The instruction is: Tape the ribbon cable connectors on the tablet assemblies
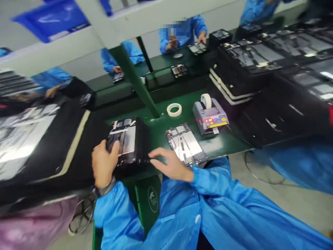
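Note:
My left hand is at the left side of a stack of opened tablets. Its thumb lies over the top one, and its other fingers curl round the stack's left edge, partly hidden. By the stack's lower right corner is my right hand, thumb and forefinger apart, holding nothing; whether a fingertip touches the stack I cannot tell. A single opened tablet lies flat just beyond my right wrist, its silver inside and dark ribbon cables facing up.
A grey tape dispenser with lit buttons stands behind the single tablet. Next to it lies a roll of tape. A green post rises from the table. Large stacks of tablets flank me. Co-workers in blue sit opposite.

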Tool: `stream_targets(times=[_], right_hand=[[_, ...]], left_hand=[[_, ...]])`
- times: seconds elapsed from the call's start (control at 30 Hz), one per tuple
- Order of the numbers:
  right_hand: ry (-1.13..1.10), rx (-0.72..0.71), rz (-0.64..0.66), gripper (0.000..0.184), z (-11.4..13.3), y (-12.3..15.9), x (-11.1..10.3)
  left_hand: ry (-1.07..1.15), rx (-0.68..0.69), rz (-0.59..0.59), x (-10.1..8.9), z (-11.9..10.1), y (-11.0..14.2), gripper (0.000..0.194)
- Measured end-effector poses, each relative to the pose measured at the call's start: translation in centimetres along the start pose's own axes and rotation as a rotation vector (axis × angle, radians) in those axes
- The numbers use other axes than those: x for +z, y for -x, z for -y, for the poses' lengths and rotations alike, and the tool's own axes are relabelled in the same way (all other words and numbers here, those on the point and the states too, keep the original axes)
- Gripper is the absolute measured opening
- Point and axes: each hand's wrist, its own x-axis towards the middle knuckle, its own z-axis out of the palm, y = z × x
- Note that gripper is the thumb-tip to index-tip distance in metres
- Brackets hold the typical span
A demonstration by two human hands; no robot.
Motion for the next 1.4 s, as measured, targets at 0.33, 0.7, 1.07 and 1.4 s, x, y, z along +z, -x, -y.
stream_targets(times=[0.33,0.7,1.07,1.4], right_hand=[[-0.283,0.303,-1.185,0.034,-5.5,7.2,-17.8],[-0.299,0.276,-1.169,0.042,-5.6,4.5,-17.5],[-0.279,0.070,-1.400,0.061,-6.3,3.2,-14.7],[-0.163,0.020,-1.394,0.051,-7.4,3.0,-14.8]], left_hand=[[0.619,0.087,0.317,13.5,-13.5,8.6,0.072],[0.695,0.051,0.498,19.6,-15.9,6.4,0.079],[0.347,0.460,0.449,19.8,-18.1,0.5,0.042],[0.376,0.532,0.415,20.8,-18.0,1.3,0.045]])
